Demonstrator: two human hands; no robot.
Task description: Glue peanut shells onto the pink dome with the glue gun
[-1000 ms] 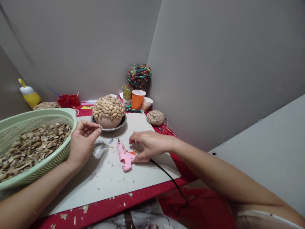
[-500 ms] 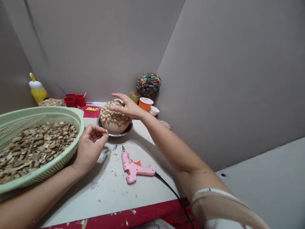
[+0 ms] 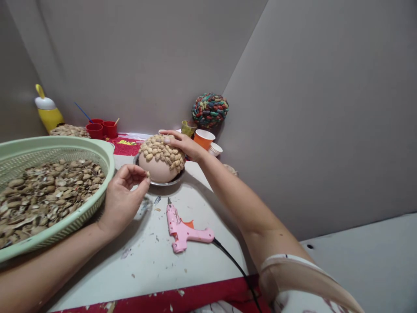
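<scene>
The left hand (image 3: 124,202), left of the frame's centre, is closed in a pinch, thumb and index fingertips together on a small pale shell piece (image 3: 148,174); the other fingers curl in towards the palm. The right hand (image 3: 185,145), just above the centre, is spread loosely, its fingers laid over the top of a large round pale ball (image 3: 158,169) whose upper part is covered in tan nut-like shells. That ball sits in a shallow round silver metal bowl (image 3: 163,184), the bare lower part facing the camera. At the left edge of the frame, a wide pale-green plastic mesh basket (image 3: 107,148) holds a broad layer of loose brown shells (image 3: 58,195), some showing whitish insides. In the upper left stand three small red cups (image 3: 94,132); a thin blue stick leans from one and a pale stick from another. Right of the ball are an orange paper cup with a white inside (image 3: 203,140) and white paper cups (image 3: 215,149); their contents cannot be made out. A pink glue gun with an orange trigger (image 3: 182,232) lies at lower centre, untouched.
</scene>
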